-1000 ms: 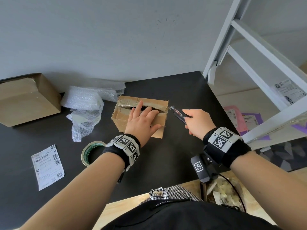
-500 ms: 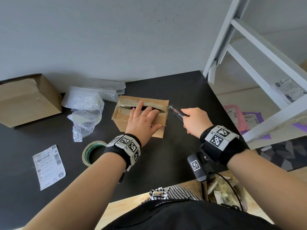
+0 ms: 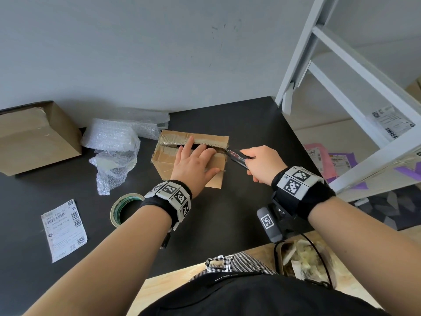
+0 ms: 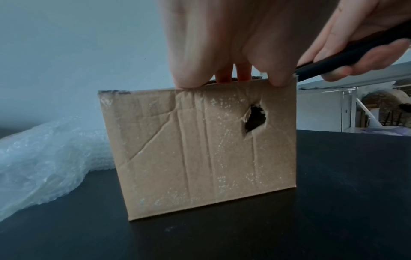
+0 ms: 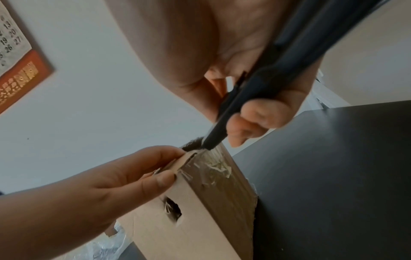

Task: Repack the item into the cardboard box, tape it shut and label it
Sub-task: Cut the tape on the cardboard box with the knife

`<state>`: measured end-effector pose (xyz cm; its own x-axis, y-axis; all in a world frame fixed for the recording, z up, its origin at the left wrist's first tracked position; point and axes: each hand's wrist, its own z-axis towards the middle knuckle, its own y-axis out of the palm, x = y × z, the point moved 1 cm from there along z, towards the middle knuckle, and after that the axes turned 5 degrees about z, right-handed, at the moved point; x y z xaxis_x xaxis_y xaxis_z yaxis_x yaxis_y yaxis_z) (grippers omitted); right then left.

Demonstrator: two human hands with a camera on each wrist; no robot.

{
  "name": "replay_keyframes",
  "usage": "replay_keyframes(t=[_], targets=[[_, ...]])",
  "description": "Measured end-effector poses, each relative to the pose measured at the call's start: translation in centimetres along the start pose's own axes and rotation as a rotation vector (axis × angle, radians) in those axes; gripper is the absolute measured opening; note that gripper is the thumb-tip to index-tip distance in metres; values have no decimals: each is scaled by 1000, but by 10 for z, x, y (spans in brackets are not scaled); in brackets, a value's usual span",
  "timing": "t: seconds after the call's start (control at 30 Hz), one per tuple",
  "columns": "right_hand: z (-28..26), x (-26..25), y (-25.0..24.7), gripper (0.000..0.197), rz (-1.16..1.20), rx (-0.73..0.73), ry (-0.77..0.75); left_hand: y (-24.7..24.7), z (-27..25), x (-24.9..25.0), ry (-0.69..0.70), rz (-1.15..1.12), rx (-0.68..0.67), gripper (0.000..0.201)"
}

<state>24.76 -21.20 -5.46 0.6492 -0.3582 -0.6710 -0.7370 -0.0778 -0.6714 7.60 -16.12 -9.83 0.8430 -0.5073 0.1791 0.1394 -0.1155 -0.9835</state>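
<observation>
cardboard box (image 3: 169, 153) flaps parted, dark inside, contents unclear

You get soft, even daylight in the head view; the brightest area lies at the right, around the white ladder frame (image 3: 355, 71). The grey wall (image 3: 159, 49) is flatly lit and the black table (image 3: 227, 213) takes only a dull sheen, no hard glare. Shadows stay faint and close under the bubble wrap (image 3: 114, 144). Straight lines bow toward the edges of this wide view. Your left wrist view is dimmer and bluish, with the left hand (image 4: 222, 44) blurred at the top. Your right wrist view is soft overall; the right hand (image 5: 200, 44) and the black cutter (image 5: 278, 70) are out of focus.
</observation>
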Motion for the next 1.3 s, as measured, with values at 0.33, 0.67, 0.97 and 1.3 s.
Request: replay_keyframes(t=[0.33,0.67,0.97,1.3], targets=[[-3,8,-3,39,-8,11,-42,2,0,-3,-19,-182,129,52],[-4,12,5,39,83,-67,-12,2,-1,0,-18,-182,218,48],[-4,15,6,37,70,-89,-23,-1,-1,-1,-16,-170,147,49],[2,19,-13,33,137,188,-70,-9,-11,-7,-3,-220,-3,46]])
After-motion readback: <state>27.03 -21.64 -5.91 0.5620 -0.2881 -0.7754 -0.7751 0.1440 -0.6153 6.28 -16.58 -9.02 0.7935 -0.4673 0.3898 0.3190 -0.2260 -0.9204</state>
